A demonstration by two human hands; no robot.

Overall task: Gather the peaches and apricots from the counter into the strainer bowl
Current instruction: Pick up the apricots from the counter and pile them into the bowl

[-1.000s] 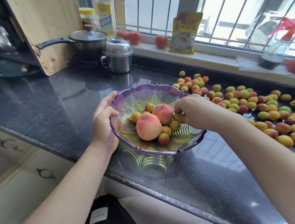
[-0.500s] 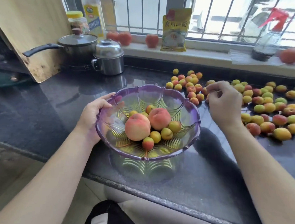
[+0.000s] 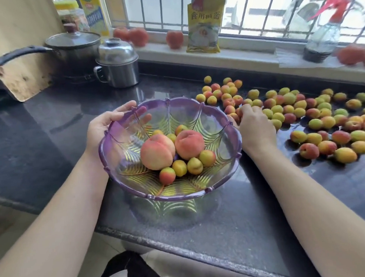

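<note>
Here the purple strainer bowl (image 3: 218,124) sits near the front edge of the dark bench (image 3: 51,127), holding two peaches (image 3: 157,153) side by side and a handful of small apricots (image 3: 194,165) clustered around them. The left hand (image 3: 102,126) grips the bowl's far-left rim, thumb on the outside and fingers (image 3: 144,114) curled over the edge into the bowl. The right hand (image 3: 255,127) rests palm-down just beside the bowl's right rim, reaching into the loose apricots (image 3: 314,113) scattered across the bench; its fingers are bent down among the fruit, and whether they have closed on any cannot be told. More of the loose fruit spreads well to the right. Behind the bowl stand a lidded pot (image 3: 75,46) and a steel mug (image 3: 117,62).
</note>
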